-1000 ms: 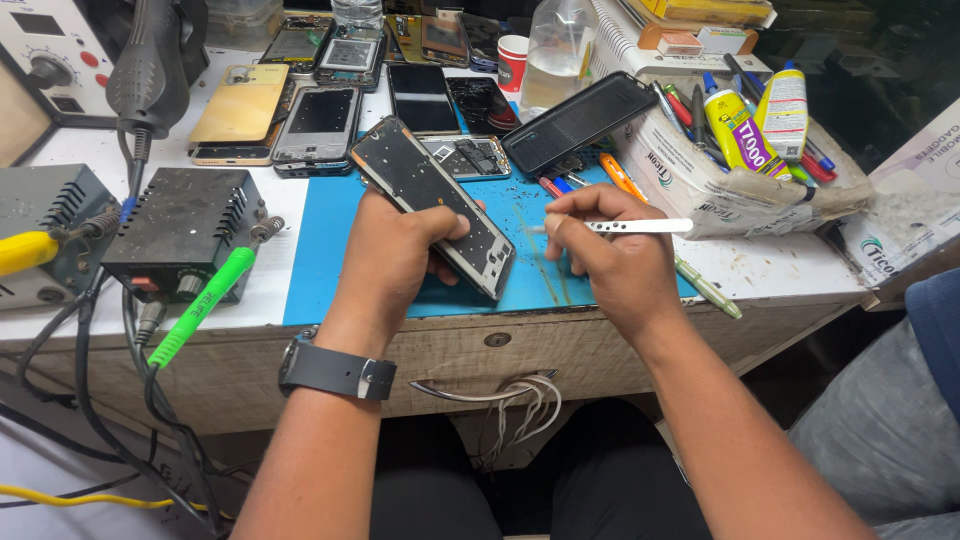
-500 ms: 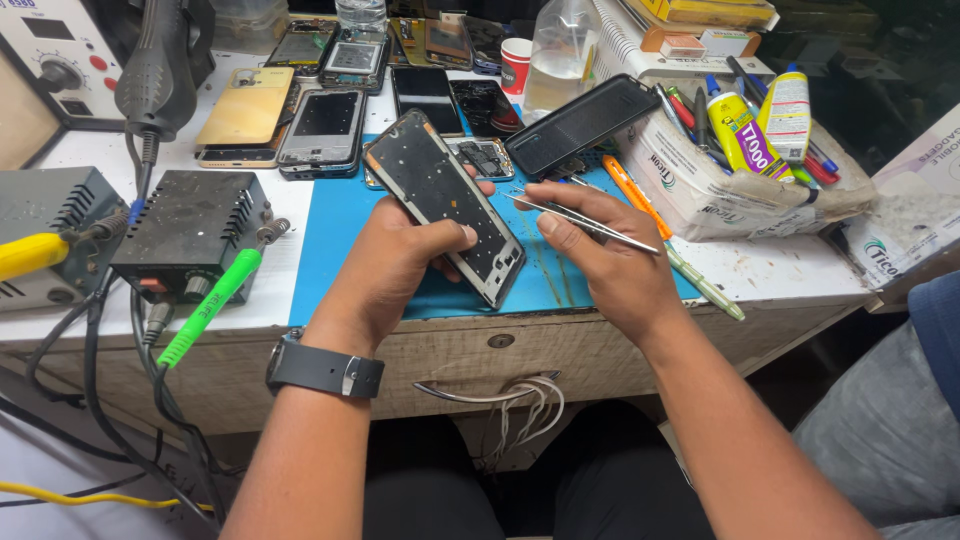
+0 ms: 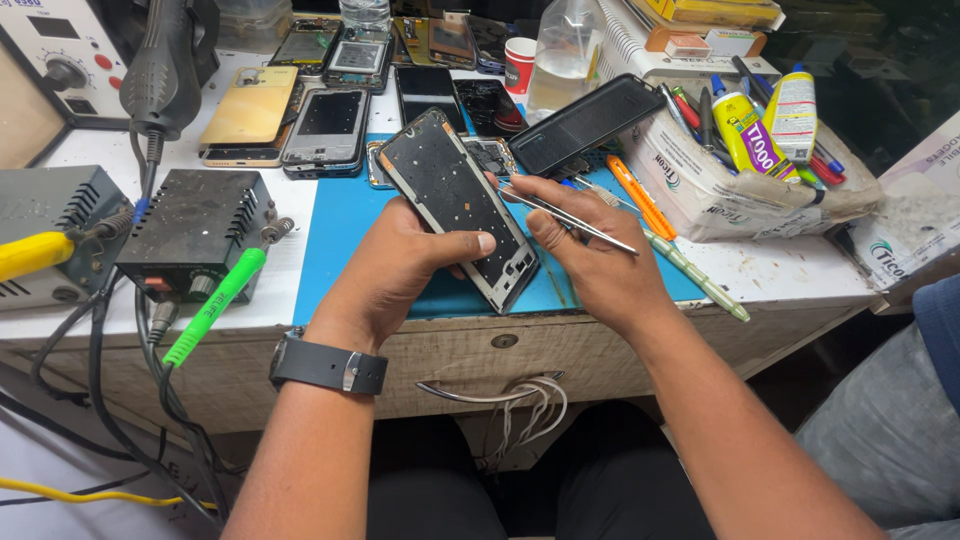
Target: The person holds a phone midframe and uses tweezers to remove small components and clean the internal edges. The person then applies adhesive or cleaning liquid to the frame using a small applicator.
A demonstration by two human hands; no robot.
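Just left of the blue mat point(image 3: 330, 235) sits a black power unit point(image 3: 195, 225). Over the mat, the left hand point(image 3: 400, 270) grips the opened phone frame point(image 3: 455, 205), thumb across its face: light, stiff, fragile, best held by its edges. Right hand point(image 3: 590, 255) pinches tweezers point(image 3: 565, 213), now angled nearer the frame than half a second ago

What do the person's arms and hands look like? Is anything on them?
Both arms are bare, with no sleeves and no gloves. The left hand has a dark grey watch with a metal buckle strapped at the wrist. The right hand wears nothing; no rings show on the fingers.
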